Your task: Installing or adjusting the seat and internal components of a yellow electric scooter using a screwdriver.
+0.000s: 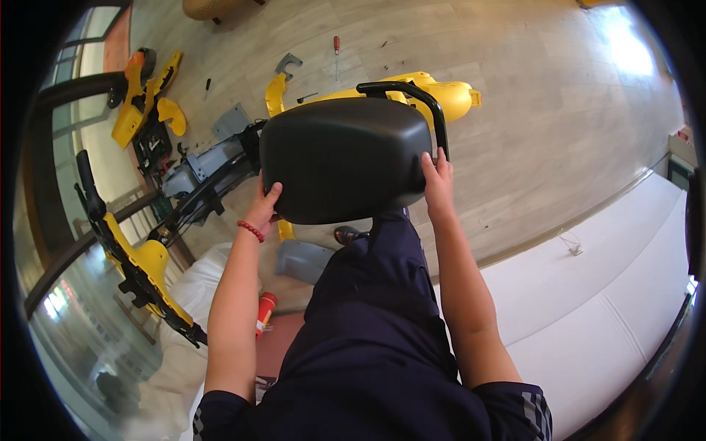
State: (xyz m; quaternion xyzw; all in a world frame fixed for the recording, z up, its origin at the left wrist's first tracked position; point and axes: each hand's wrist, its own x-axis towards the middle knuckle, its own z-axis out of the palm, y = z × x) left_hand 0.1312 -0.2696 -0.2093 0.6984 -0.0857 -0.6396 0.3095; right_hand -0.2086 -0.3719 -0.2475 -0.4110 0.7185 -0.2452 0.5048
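Around black seat, curled fingers

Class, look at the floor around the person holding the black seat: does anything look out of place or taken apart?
Yes. Both hands, left hand and right hand, grip a black moulded plastic seat, while yellow plastic body panels, a grey metal frame and a red-handled screwdriver lie scattered on the wooden floor, like a dismantled vehicle.

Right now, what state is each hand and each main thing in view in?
Left hand: gripping the seat's left edge.
Right hand: gripping the seat's right edge.
Black seat: held up between both hands, above the floor.
Yellow body panels: detached, lying on the floor.
Red-handled screwdriver: lying loose on the floor.
Grey frame: stripped, lying on the floor.
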